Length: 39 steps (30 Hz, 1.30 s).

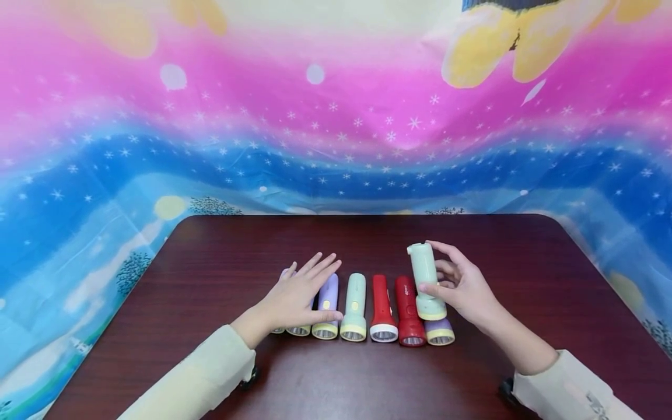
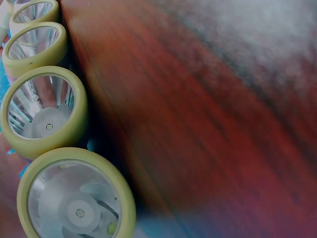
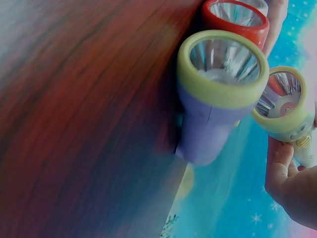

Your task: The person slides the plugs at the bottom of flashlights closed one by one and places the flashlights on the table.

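My right hand (image 1: pixel 467 286) grips a mint-green flashlight (image 1: pixel 424 268), its yellow-rimmed head pointing down toward me. It is held over the purple flashlight (image 1: pixel 441 333) at the right end of a row, covering much of that one in the head view. Fingers spread, my left hand (image 1: pixel 294 297) lies over the row's left end and partly hides several flashlights there. Beside its fingers lies a lilac flashlight (image 1: pixel 329 291). Rightward follow another mint-green flashlight (image 1: pixel 357 297), a red flashlight with a white rim (image 1: pixel 380 300) and a dark red flashlight (image 1: pixel 405 303).
The row lies on a dark brown wooden table (image 1: pixel 336 379), lenses toward me. A printed cloth (image 1: pixel 336 116) with snowflakes hangs behind the table and along its sides. In the left wrist view, yellow-rimmed lenses (image 2: pixel 77 213) line the left edge.
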{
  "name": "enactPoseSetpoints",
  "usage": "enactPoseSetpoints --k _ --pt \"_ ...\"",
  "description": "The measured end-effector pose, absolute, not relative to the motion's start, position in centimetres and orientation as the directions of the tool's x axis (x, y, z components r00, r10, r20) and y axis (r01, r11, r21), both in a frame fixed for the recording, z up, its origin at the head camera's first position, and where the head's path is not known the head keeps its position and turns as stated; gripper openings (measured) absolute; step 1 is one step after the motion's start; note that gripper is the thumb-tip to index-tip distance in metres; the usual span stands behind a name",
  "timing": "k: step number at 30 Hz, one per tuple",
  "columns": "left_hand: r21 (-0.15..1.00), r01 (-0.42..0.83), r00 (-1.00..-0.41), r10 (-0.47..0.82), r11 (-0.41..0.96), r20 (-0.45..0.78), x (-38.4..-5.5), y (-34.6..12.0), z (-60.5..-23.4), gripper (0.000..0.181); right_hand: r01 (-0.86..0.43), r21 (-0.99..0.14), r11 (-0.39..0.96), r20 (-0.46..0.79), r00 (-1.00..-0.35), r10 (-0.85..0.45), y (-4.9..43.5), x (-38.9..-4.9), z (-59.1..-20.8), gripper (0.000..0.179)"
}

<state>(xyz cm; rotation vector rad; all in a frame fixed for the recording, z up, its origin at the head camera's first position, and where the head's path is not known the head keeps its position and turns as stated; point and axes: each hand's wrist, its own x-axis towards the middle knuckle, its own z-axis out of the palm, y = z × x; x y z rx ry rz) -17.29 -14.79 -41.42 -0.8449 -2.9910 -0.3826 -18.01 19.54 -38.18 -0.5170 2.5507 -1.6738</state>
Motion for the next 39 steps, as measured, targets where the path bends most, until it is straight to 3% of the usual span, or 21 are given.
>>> enactPoseSetpoints --k 9,19,39 --pt "0.171 0.529 -0.845 0.534 0.831 0.023 -17.4 -14.4 -41.9 0.108 -0.246 -0.886 0.394 0.152 -0.955 -0.254 21.9 -18.0 -38.3 0.079" --pt "0.15 0.548 -0.833 0.553 0.823 0.007 -17.4 -14.1 -42.0 0.11 -0.184 -0.842 0.507 0.08 -0.972 -0.22 24.1 -18.2 -38.3 0.083" --pt "0.138 0.564 -0.82 0.571 0.814 -0.022 -17.8 -14.1 -42.4 0.107 -0.152 -0.759 0.634 -0.029 -0.964 -0.266 26.1 -18.4 -39.8 0.088"
